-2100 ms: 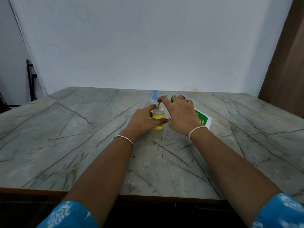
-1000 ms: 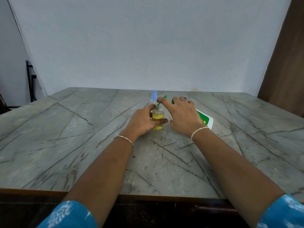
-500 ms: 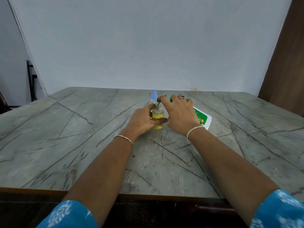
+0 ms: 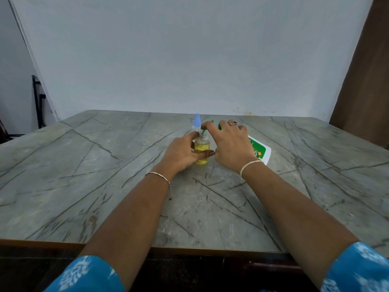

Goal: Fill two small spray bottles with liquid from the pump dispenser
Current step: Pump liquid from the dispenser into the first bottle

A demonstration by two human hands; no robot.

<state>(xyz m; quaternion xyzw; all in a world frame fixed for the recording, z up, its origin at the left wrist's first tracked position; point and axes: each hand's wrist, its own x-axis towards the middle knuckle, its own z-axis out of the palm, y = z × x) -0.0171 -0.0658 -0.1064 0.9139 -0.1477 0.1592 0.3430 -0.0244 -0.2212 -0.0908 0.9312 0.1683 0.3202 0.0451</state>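
A grey, marble-patterned table [image 4: 88,186] fills the lower half of the view. Your landmark is the small clear bottle of yellow liquid [image 4: 201,146], which stands upright near the table's far middle.

Just right of that bottle, a white plastic pump dispenser [image 4: 261,150] with a green label lies tilted, with its top end leaning toward the bottle. Your hand hides most of it.

Your right hand [image 4: 229,144] is curled over the dispenser's top end, beside the bottle on its right. The index finger reaches forward along the green spout [image 4: 203,134]. There is a ring [image 4: 233,123] on one finger and a pale band [image 4: 250,165] at the wrist.

Your left hand [image 4: 181,152] grips the bottle from its left, with the thumb across the front and the fingers wrapped behind. A thin chain bracelet [image 4: 157,175] circles that wrist.

The yellow liquid reaches roughly to the bottle's shoulder. The green spout tip sits at the bottle's open neck.

Directly behind the bottle, and partly hidden by it, stands a small clear spray bottle with a pale blue cap [image 4: 196,121]. You cannot tell how full it is.
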